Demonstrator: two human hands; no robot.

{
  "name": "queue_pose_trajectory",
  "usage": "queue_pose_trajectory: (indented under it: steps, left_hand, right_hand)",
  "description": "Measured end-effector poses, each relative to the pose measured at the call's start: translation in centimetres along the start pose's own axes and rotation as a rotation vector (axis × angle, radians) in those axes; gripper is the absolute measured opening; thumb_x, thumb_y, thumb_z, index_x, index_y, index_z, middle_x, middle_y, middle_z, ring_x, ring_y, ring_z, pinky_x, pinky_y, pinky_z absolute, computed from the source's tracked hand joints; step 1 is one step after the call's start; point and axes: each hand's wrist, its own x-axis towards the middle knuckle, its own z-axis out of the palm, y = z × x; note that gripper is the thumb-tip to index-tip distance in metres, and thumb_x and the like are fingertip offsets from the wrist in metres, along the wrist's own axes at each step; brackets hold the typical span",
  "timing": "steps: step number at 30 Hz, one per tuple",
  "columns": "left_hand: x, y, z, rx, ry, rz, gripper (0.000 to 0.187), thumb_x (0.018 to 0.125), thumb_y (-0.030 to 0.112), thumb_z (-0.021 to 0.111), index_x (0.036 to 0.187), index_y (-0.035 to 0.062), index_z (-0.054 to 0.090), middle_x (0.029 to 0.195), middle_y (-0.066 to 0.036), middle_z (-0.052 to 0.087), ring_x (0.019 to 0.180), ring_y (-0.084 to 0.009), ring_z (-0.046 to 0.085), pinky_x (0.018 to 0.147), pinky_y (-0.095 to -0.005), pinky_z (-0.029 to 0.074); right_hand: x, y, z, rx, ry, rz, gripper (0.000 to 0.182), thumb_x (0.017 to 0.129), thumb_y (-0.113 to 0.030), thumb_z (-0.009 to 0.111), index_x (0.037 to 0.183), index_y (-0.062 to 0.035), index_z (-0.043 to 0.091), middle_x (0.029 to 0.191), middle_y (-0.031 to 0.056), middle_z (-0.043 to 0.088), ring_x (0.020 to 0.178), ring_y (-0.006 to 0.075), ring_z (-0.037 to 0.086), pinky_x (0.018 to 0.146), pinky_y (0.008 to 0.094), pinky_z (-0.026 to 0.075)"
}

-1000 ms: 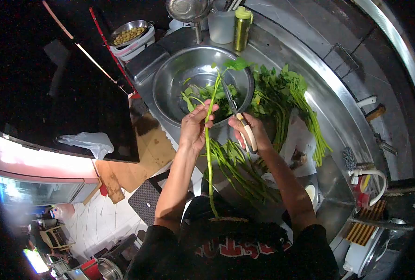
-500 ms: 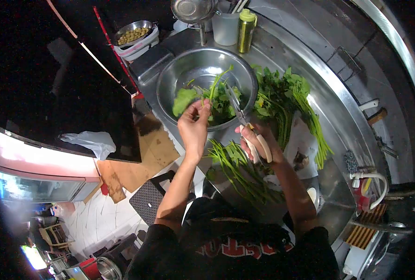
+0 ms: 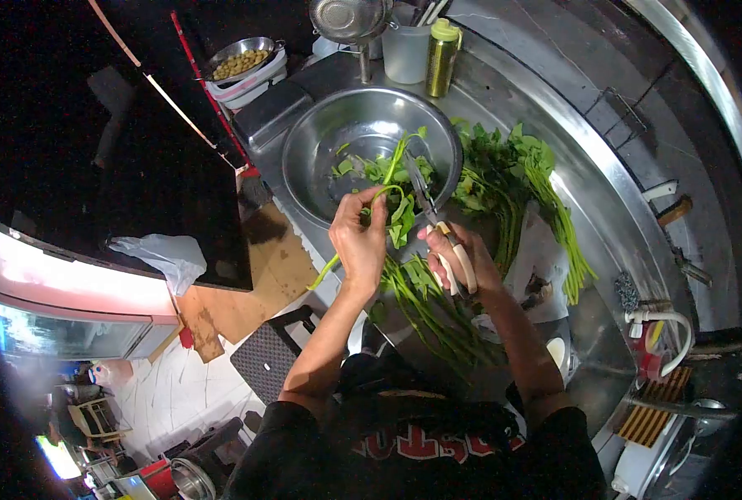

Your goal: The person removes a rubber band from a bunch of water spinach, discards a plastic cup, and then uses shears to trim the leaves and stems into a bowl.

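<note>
1. Steel bowl [image 3: 338,133] sits on the table [image 3: 588,192]; cut leaves lie inside.
2. Left hand [image 3: 361,242] is closed on a bent green stem [image 3: 388,196], held over the bowl's near rim.
3. Right hand [image 3: 458,254] is clamped on the scissors [image 3: 425,196]; blades point into the bowl, just beside the left fingers [image 3: 356,208].
4. Risk: blades so near those fingers could nick them.
5. Risk: the stem's tail hangs outside the rim, so cut pieces could fall off the table.
</note>
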Motion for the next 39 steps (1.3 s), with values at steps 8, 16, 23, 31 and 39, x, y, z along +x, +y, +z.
queue_pose_trajectory:
  steps: [8,16,23,31,39]
  left_hand:
    - [-0.1,0.4,0.0,0.010,-0.005,-0.007,0.008,0.078,0.004,0.063,0.085,0.0005,0.064,0.075,-0.010,0.060,0.061,-0.0192,0.055,0.057,-0.0290,0.042]
    - [0.5,0.0,-0.5,0.196,-0.024,0.235,0.015,0.074,-0.002,0.062,0.088,0.0019,0.062,0.078,-0.011,0.058,0.067,-0.0247,0.054,0.059,-0.0331,0.044]
    - [0.5,-0.2,-0.5,0.286,-0.059,0.388,0.017,0.073,-0.003,0.061,0.089,0.0024,0.061,0.078,-0.011,0.057,0.072,-0.0276,0.054,0.064,-0.0369,0.045]
    - [0.5,0.0,-0.3,0.160,-0.083,0.221,0.012,0.076,0.002,0.061,0.088,0.0015,0.063,0.075,-0.011,0.061,0.066,-0.0229,0.056,0.062,-0.0324,0.045]
    - [1.1,-0.9,-0.1,-0.248,-0.221,-0.396,0.019,0.078,0.012,0.067,0.093,0.0001,0.065,0.065,-0.001,0.060,0.055,-0.0049,0.051,0.048,-0.0233,0.041]
  right_hand:
    - [0.3,-0.3,0.0,0.019,-0.023,0.022,0.034,0.080,-0.040,0.063,0.088,-0.0095,0.051,0.054,-0.0026,0.048,0.039,0.0064,0.043,0.035,0.0215,0.033]
    - [0.6,1.4,-0.5,0.048,0.002,0.014,0.030,0.080,-0.036,0.064,0.084,-0.0102,0.049,0.052,-0.0029,0.047,0.038,0.0066,0.043,0.035,0.0223,0.034]
    - [-0.1,1.6,-0.5,-0.089,-0.076,-0.012,0.037,0.086,-0.035,0.056,0.104,-0.0022,0.052,0.061,0.0007,0.049,0.044,0.0065,0.044,0.041,0.0213,0.037]
    - [0.3,2.7,-0.4,-0.044,0.035,-0.151,0.033,0.076,-0.029,0.071,0.093,-0.0061,0.055,0.061,-0.0016,0.049,0.051,0.0071,0.045,0.045,0.0239,0.035]
    - [0.7,1.9,0.2,-0.597,0.271,-0.288,0.040,0.071,-0.030,0.076,0.093,-0.0030,0.057,0.068,0.0012,0.054,0.061,0.0091,0.048,0.059,0.0258,0.041]
